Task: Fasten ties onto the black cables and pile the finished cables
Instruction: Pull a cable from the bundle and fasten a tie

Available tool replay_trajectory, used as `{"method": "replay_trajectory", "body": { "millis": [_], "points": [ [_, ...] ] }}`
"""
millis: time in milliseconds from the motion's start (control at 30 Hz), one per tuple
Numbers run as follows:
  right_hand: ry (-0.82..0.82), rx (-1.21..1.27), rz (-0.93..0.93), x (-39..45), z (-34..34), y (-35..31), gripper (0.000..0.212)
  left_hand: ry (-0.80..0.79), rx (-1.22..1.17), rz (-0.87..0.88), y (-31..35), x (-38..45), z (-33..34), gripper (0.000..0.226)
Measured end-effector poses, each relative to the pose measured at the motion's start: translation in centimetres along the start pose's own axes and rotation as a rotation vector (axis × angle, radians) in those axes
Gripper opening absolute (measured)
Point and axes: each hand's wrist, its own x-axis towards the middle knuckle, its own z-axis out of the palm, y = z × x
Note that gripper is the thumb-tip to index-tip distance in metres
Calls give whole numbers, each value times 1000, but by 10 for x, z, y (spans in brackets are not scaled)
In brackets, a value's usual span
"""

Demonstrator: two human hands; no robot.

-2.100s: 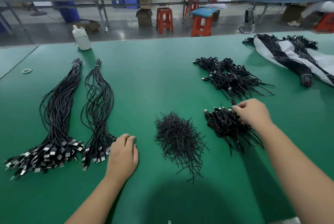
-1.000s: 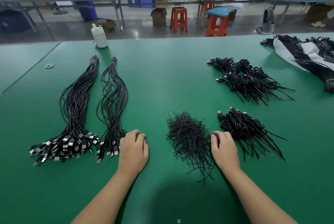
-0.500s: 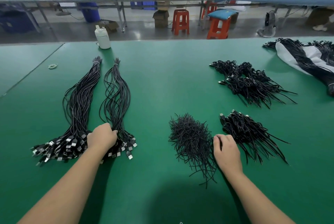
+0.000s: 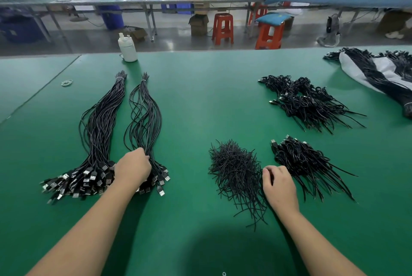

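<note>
Right hand (image 4: 280, 186) at near edge of tie heap (image 4: 236, 171), fingers curled, pinching ties. Left hand (image 4: 133, 167) clamped on right-hand cable bundle (image 4: 145, 124) near plug ends (second bundle (image 4: 98, 133) just beside). Finished cable pile (image 4: 305, 162) right of ties; another pile (image 4: 310, 104) beyond. White bottle (image 4: 127, 48) at far table edge.
</note>
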Motion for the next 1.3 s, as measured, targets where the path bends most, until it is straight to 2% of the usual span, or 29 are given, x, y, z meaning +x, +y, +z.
{"method": "replay_trajectory", "body": {
  "millis": [100, 200, 267, 333, 433, 500, 567, 633, 700, 733, 800, 867, 900, 967, 1000, 1067, 1167, 1233, 1300],
  "points": [
    [-6, -2, 1, 0, 0, 0, 25, -36, 75, 93, 14, -7, -1, 16],
    [-11, -1, 2, 0, -1, -1, 26, -138, 271, 209, 34, -22, -5, 15],
    [-12, 4, 7, 0, -1, -1, 25, -218, 398, 331, 49, -35, -9, 19],
    [-3, 10, 10, -1, -2, 0, 24, -316, 414, 491, 61, -49, -12, 22],
    [26, 48, 21, -2, -1, -1, 22, -545, 231, 680, 77, -69, -16, 20],
    [52, 65, 0, -4, -5, -3, 22, -580, 106, 715, 87, -77, -20, 20],
    [72, 26, -77, -9, -11, -7, 27, -489, -3, 728, 95, -83, -24, 27],
    [58, -62, -226, -16, -15, -17, 45, -339, -160, 739, 100, -87, -29, 40],
    [8, -13, -397, -28, -17, -42, 61, -265, -380, 724, 105, -89, -34, 32],
    [-47, 82, -438, -33, -19, -59, 65, -302, -517, 699, 109, -90, -36, 23],
    [-221, 383, -401, -39, -23, -95, 68, -459, -853, 612, 116, -92, -41, 9],
    [-402, 671, -271, -43, -28, -120, 56, -537, -1142, 472, 122, -93, -46, 9],
    [-435, 743, -233, -42, -31, -127, 44, -542, -1252, 396, 125, -94, -48, 11],
    [-351, 695, -238, -41, -37, -136, 28, -587, -1479, 238, 129, -94, -52, 16],
    [-280, 636, -257, -40, -39, -138, 28, -622, -1556, 186, 129, -93, -53, 19],
    [-223, 606, -283, -33, -43, -141, 41, -692, -1624, 155, 130, -94, -55, 21],
    [-417, 628, -290, -24, -49, -144, 58, -773, -1648, 266, 128, -101, -56, 16],
    [-515, 722, -248, -22, -54, -146, 59, -697, -1518, 419, 126, -107, -58, 20],
    [-488, 755, -252, -22, -56, -147, 51, -538, -1383, 490, 126, -112, -59, 18]
  ]
}}
